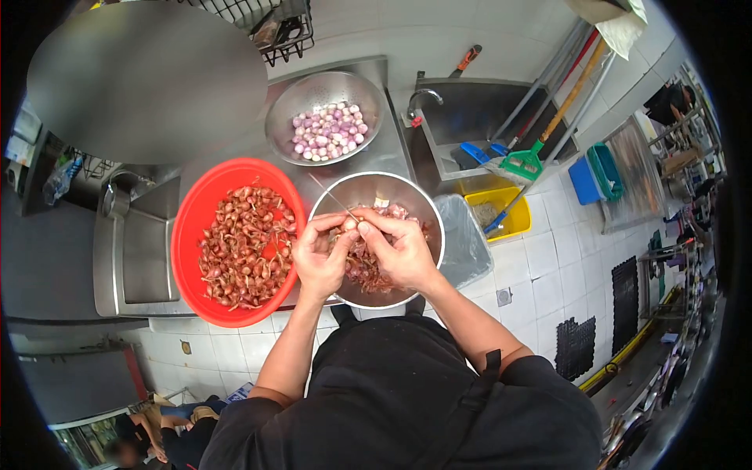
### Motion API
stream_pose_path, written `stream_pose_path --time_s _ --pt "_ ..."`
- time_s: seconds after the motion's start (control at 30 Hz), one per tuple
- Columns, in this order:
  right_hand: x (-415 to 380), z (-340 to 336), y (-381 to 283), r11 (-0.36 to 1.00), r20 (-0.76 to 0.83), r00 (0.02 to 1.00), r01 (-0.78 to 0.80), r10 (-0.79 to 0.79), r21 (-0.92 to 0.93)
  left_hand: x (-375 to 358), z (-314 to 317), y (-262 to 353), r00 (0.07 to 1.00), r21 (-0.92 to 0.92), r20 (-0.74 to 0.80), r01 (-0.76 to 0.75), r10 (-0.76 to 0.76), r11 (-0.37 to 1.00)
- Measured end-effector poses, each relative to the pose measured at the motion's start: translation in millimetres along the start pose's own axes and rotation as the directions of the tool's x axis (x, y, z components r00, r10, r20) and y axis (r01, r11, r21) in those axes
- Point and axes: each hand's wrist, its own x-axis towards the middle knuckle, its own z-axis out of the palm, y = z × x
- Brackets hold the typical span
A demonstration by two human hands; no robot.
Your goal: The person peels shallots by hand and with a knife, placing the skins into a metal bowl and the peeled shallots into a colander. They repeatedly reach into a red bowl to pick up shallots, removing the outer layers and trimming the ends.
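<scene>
Both hands meet above a steel bowl (435,227) with reddish shallot skins (368,274) in it. My left hand (319,257) is closed, pinching a small pale shallot (349,225) at the fingertips. My right hand (403,252) is closed around a small knife, its thin blade (332,195) pointing up and to the left; the handle is hidden by the fingers. Left of the hands, a red basin (185,258) holds many unpeeled shallots (244,247). Behind the bowl, a steel colander (282,117) contains peeled purple-white shallots (329,133).
A steel sink (149,258) lies left of the basin. Right of the counter are another sink (470,117) with a faucet (427,95), a clear plastic bag (462,243), a yellow bucket (521,223) and a green broom (523,163). Another person (192,439) is at lower left.
</scene>
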Motion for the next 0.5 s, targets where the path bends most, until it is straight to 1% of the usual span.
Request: stream_pose_path --time_s 0.07,0.1,0.13,0.17,0.2,0.27,0.3,0.33,0.37,0.4,0.47,0.5 --pt "2 -2 -1 1.000 -0.010 1.000 0.007 -0.007 0.029 1 0 -1 1.000 -0.016 -0.013 -0.002 0.002 1.000" --pt "2 -6 -1 0.978 -0.006 0.988 -0.149 0.151 0.149 3 -2 -4 0.994 -0.165 -0.027 0.105 -0.110 0.981" --pt "4 -5 -2 0.917 0.018 0.952 -0.299 0.305 0.263 4 -5 -6 0.975 -0.310 -0.024 0.202 -0.220 0.929" --pt "4 -1 -5 0.862 -0.006 0.930 -0.340 0.369 0.376 5 -6 -9 0.964 -0.490 0.042 0.250 -0.263 0.835" --pt "5 0 -3 0.863 0.006 0.931 -0.341 0.365 0.372 7 -9 -11 0.966 -0.490 0.032 0.239 -0.256 0.838" --pt "4 0 2 0.830 0.009 0.915 -0.370 0.403 0.418 7 -16 -16 0.924 -0.655 0.184 0.369 -0.335 0.659" --pt "3 2 -1 0.863 -0.027 0.917 -0.364 0.398 0.351 6 -17 -17 0.913 -0.627 0.175 0.392 -0.369 0.673" --pt "1 -1 5 0.863 -0.006 0.918 -0.370 0.397 0.345 6 -16 -18 0.919 -0.631 0.155 0.375 -0.363 0.679" --pt "-1 -8 18 0.926 -0.093 0.930 -0.335 0.354 0.177 6 -15 -17 0.896 -0.644 0.161 0.413 -0.414 0.644" --pt "1 -9 27 0.958 -0.141 0.948 -0.288 0.286 0.007 5 -18 -14 0.879 -0.655 0.142 0.428 -0.455 0.623" --pt "-2 -6 26 0.946 -0.117 0.944 -0.292 0.309 0.144 -1 -21 -31 0.892 -0.685 0.179 0.415 -0.415 0.599" --pt "-4 -12 22 0.949 -0.087 0.945 -0.314 0.314 0.008 -6 -17 -37 0.905 -0.677 0.168 0.393 -0.390 0.622"
